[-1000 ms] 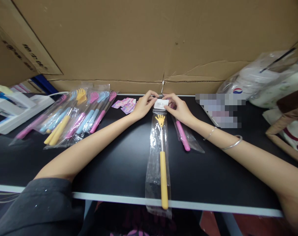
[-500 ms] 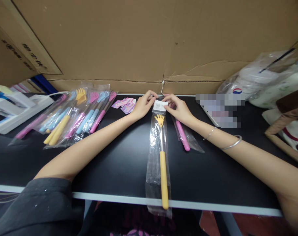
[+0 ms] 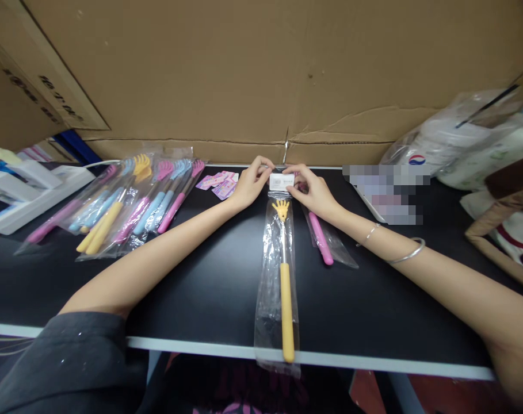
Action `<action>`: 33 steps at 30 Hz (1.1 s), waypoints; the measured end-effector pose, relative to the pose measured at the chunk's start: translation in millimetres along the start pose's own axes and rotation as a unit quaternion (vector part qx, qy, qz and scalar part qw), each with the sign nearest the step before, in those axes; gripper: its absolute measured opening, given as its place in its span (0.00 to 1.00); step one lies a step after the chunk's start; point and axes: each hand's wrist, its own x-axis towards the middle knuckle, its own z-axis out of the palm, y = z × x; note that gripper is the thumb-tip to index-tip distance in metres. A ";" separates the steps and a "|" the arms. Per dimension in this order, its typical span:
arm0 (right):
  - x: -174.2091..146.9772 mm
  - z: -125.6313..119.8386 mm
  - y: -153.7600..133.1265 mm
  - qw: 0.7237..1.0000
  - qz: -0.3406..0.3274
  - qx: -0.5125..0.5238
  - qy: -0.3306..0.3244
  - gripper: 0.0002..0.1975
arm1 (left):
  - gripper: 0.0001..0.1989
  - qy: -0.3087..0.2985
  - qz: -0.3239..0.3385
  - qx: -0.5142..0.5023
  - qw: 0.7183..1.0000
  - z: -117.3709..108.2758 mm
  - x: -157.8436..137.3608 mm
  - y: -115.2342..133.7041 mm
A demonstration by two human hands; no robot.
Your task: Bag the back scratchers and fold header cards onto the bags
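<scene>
A yellow hand-shaped back scratcher [image 3: 286,299] lies in a clear plastic bag [image 3: 267,310], its handle end reaching past the table's front edge. At the bag's far end is a white card [image 3: 281,182] with a printed barcode. My left hand [image 3: 251,185] pinches the bag's top left corner beside the card. My right hand [image 3: 310,191] is closed on the card's right end, with the thumb on its face. Just under and beside my right hand lies a pink back scratcher [image 3: 320,238] in its own bag, its head mostly hidden.
Several bagged back scratchers [image 3: 142,201] in pink, blue and yellow lie at the left. Pink and purple cards [image 3: 221,184] sit near my left hand. A white device [image 3: 37,192] stands far left, a blurred-out phone-like thing [image 3: 380,195] at right. Cardboard [image 3: 244,75] walls the back.
The white card has turned flatter and straighter between my hands, showing its print more fully. The bag with the yellow back scratcher has slid slightly away from me.
</scene>
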 end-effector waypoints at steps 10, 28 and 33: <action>-0.3 -0.5 -2.3 1.000 0.002 0.006 -0.006 0.12 | 0.01 0.001 0.010 -0.001 1.000 0.6 -0.7 -0.8; 0.1 1.1 -1.1 1.000 -0.005 0.027 -0.004 0.07 | 0.01 -0.005 0.018 -0.008 1.000 0.9 -0.4 -1.0; 0.8 1.8 0.0 1.000 -0.003 0.027 -0.004 0.07 | 0.01 -0.006 0.020 -0.005 1.000 0.9 -0.7 -1.8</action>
